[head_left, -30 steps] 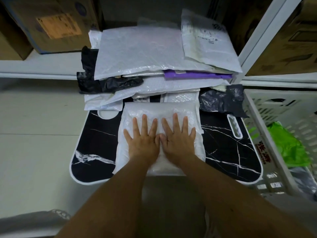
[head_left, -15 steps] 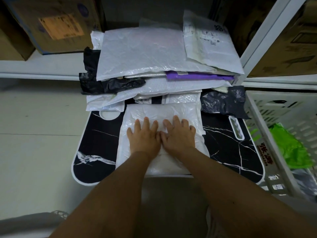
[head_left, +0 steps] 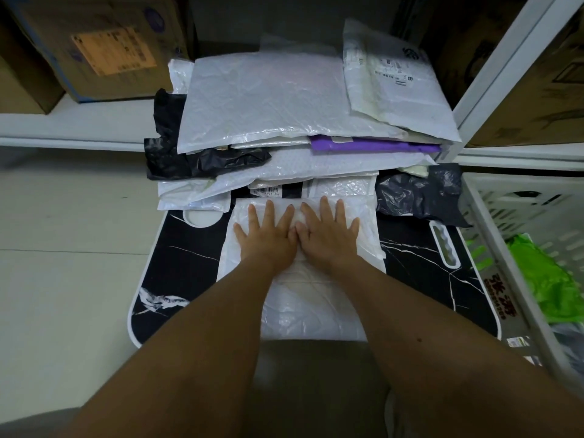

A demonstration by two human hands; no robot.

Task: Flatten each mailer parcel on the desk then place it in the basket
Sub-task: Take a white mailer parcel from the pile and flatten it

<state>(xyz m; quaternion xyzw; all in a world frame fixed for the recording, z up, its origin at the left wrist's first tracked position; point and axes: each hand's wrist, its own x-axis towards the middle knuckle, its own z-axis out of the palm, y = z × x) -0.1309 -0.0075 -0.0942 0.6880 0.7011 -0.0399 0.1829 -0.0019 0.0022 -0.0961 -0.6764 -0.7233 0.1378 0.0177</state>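
The black marbled desk (head_left: 177,273) serves as the landmark; left of its middle the left hand (head_left: 268,235) lies flat, fingers straight and spread, pressing the white mailer (head_left: 316,308) that rests on the desk's centre; just beside it, thumbs touching, the right hand (head_left: 328,235) presses likewise, gripping nothing; behind the desk's far edge waits the stack of mailers (head_left: 262,102); right of the desk stands the white basket (head_left: 486,222), with a green parcel (head_left: 543,279) inside. Flattening looks to be in hand; next, probably, gripping this mailer's edge and carrying it rightward into the basket.
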